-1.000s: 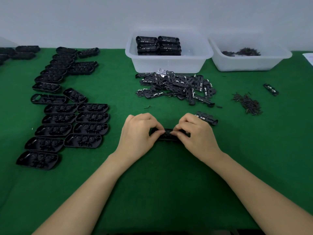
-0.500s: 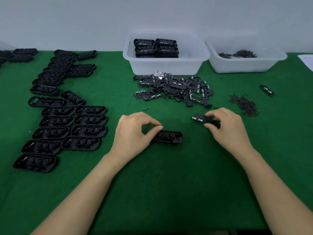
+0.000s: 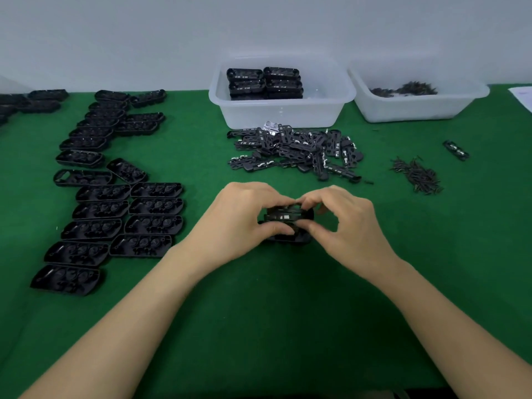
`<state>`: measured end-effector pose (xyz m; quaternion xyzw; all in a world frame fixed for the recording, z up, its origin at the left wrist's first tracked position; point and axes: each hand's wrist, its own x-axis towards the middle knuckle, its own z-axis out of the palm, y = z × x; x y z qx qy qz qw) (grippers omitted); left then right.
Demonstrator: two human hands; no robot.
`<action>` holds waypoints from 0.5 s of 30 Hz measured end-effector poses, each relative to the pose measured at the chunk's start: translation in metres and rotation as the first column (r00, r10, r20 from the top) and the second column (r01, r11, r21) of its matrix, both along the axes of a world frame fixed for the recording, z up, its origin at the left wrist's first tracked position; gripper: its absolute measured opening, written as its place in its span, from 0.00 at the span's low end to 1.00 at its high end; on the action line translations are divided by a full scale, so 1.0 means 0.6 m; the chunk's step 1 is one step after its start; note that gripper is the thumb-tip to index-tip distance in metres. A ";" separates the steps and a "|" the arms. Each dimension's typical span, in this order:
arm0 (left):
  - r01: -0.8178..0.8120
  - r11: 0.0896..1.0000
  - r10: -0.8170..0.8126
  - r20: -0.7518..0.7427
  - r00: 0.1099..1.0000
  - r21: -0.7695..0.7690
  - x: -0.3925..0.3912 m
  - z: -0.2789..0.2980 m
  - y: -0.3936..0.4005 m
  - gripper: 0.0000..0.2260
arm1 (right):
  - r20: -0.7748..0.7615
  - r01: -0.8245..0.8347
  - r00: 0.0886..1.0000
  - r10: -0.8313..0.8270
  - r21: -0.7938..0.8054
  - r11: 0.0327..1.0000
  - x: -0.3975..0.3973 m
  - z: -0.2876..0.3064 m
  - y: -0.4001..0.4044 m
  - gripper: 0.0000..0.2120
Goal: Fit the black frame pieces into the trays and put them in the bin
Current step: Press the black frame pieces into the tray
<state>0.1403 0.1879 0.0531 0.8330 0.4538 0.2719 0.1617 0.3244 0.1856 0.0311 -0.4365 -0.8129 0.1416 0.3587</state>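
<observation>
**Both hands working a frame piece onto a tray at the table's centre**

The left hand (image 3: pixel 244 223) and the right hand (image 3: pixel 345 226) meet at the middle of the green felt-covered table (image 3: pixel 273 326), fingers curled inward. Between them they pinch a flat black plastic frame piece with small silver contacts (image 3: pixel 288 215), thumbs at its near edge and forefingers at its far edge. The piece sits tilted over a black oval plastic tray (image 3: pixel 290 239), whose near rim shows just below the thumbs; whether the piece is seated in it cannot be told.

Just beyond the hands lies a loose heap of black frame pieces (image 3: pixel 299 152), touching nothing the hands hold. Behind the heap stands a translucent white plastic bin (image 3: pixel 282 113) with filled black trays stacked (image 3: pixel 264 82) in its left half. To its right is a second translucent white bin (image 3: pixel 417 108) with small dark screws (image 3: pixel 406 89) inside. On the felt to the right of the heap lies a scatter of dark screws (image 3: pixel 417 177), and beyond it a lone black frame piece (image 3: pixel 456 150).

Well to the left, rows of empty black oval trays (image 3: pixel 115 203) lie on the felt, running from the near left toward the back wall.
</observation>
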 end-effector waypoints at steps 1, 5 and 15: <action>0.004 1.000 -0.004 -0.007 1.000 -0.010 -0.002 0.000 0.003 0.15 | -0.003 -0.011 1.000 0.011 -0.016 1.000 0.001 -0.001 0.001 0.12; -0.072 0.986 0.082 0.057 0.995 -0.150 -0.010 -0.004 0.016 0.12 | 0.176 0.035 0.984 -0.016 -0.104 0.994 0.020 -0.012 0.008 0.24; -0.031 0.984 -0.009 -0.225 0.974 -0.175 0.018 -0.013 0.024 0.11 | 0.303 0.083 0.953 -0.013 -0.220 0.972 0.022 -0.053 0.007 0.21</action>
